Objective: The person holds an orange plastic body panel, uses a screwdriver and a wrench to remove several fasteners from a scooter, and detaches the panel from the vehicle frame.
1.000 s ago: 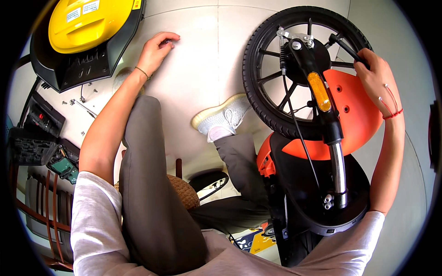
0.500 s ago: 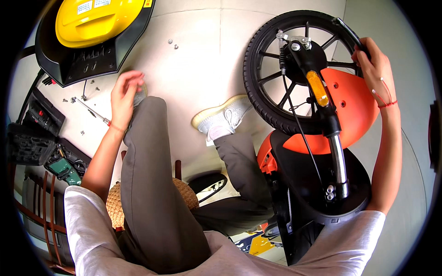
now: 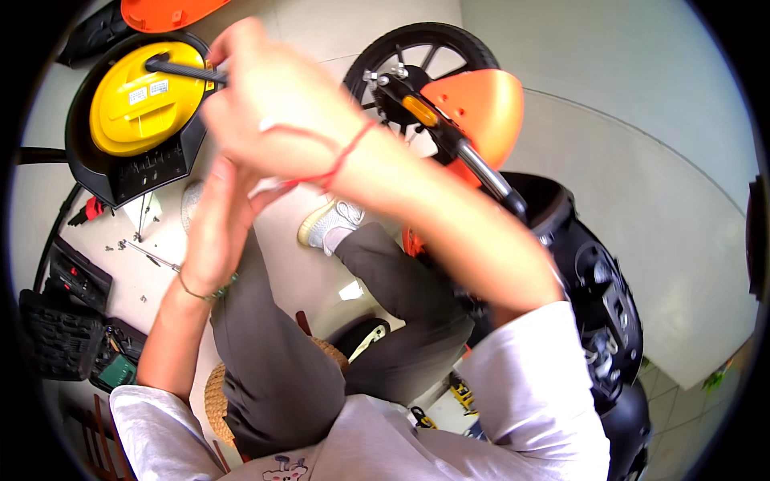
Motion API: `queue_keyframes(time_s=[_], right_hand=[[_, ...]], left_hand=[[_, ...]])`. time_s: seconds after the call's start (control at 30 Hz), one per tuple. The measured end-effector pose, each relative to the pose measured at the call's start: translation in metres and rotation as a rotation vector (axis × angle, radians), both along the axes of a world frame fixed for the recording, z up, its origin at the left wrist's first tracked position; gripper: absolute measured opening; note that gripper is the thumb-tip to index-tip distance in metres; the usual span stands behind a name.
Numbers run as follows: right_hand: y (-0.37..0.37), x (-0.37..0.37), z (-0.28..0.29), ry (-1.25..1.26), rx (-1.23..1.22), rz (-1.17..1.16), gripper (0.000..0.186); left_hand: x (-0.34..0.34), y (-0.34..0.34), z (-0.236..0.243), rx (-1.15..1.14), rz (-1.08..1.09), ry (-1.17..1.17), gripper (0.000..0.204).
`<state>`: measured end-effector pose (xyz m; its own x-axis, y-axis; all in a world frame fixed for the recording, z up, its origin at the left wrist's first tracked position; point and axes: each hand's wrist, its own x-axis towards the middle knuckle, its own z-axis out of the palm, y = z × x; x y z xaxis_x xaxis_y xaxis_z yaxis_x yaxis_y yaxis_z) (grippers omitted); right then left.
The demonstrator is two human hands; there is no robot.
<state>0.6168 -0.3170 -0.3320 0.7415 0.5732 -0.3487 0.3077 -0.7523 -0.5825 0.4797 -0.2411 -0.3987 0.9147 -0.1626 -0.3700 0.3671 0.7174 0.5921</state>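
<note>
We saw our right forearm (image 3: 457, 216) slant up and across, the right hand (image 3: 269, 112) blurred, its back toward us, its grip closed around a black tool (image 3: 186, 70) whose near end vanished in the fingers. Below, our left hand (image 3: 215, 228) pointed up, partly hidden behind the right hand; we could not tell how its grip stood. The tool overlapped a yellow cover (image 3: 120, 120) in our view; the forearm hid part of the wheel (image 3: 429, 32).

- Right hand (image 3: 277, 108), blurred, grips a black rod-shaped tool (image 3: 189, 71) with a bent end.
- Left hand (image 3: 218, 212) just below it; contact unclear.
- Yellow rounded plastic cover (image 3: 144, 104) sits in black plastic tray (image 3: 152, 170).
- Black spoked wheel (image 3: 415, 75), partly behind curved orange fender (image 3: 488, 100).
</note>
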Motion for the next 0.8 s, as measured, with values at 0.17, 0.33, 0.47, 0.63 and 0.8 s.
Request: queue_keyframes(time_s=[0.17, 0.33, 0.47, 0.63, 0.8], right_hand=[[0.034, -0.059, 0.062, -0.148, 0.195, -0.273, 0.029], [0.048, -0.118, 0.100, -0.510, 0.319, -0.243, 0.019], [0.011, -0.171, 0.140, -0.669, 0.302, -0.288, 0.025], [-0.061, -0.239, 0.203, -0.734, 0.163, -0.379, 0.042], [-0.134, -0.314, 0.290, -0.992, -0.086, -0.341, 0.039]], left_hand=[[0.003, 0.047, 0.090, -0.418, 0.127, 0.050, 0.069], [-0.023, 0.054, 0.150, -0.223, 0.265, 0.230, 0.044], [-0.058, 0.027, 0.183, -0.216, 0.088, 0.182, 0.038], [-0.065, -0.037, 0.159, -0.263, 0.165, 0.030, 0.020], [-0.067, -0.035, 0.101, -0.199, 0.151, 0.185, 0.019]])
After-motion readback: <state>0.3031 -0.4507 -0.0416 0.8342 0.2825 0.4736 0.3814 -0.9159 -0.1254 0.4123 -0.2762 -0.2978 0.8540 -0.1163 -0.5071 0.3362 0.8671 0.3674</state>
